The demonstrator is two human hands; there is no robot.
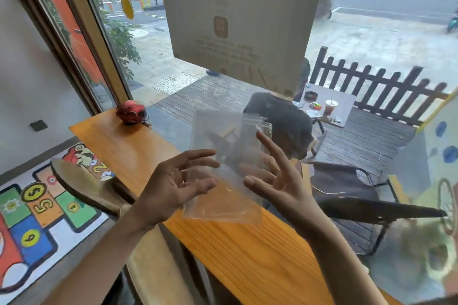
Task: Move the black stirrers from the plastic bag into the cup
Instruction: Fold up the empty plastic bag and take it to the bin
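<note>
Floating between spread left hand and right hand: clear plastic bag, grip unclear.

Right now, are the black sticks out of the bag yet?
Not that I can see. Both hands, left and right, have fingers spread around the clear plastic bag above the wooden counter. Blurry dark shapes inside may be stirrers. No cup for them is in view, so the moving looks still ahead.
</note>
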